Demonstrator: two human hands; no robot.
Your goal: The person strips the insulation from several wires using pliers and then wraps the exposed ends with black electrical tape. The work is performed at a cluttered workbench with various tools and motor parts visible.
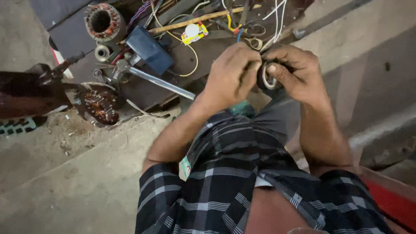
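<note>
Both of my hands meet over my lap around a small roll of black tape (268, 79) with a pale inner ring. My right hand (294, 71) grips the roll, its thumb pressed on the rim. My left hand (229, 76) pinches at the roll's left edge with closed fingers; what sits between those fingertips is hidden. My checked shirt fills the lower middle of the view.
A dark board (182, 65) ahead carries a motor stator with copper windings (103, 21), a blue box (149, 48), a metal hammer (149, 78), scissors (253, 37), a wooden stick (195, 19) and loose wires. A second wound stator (100, 105) lies on the concrete floor at left. A red edge (390, 199) shows at lower right.
</note>
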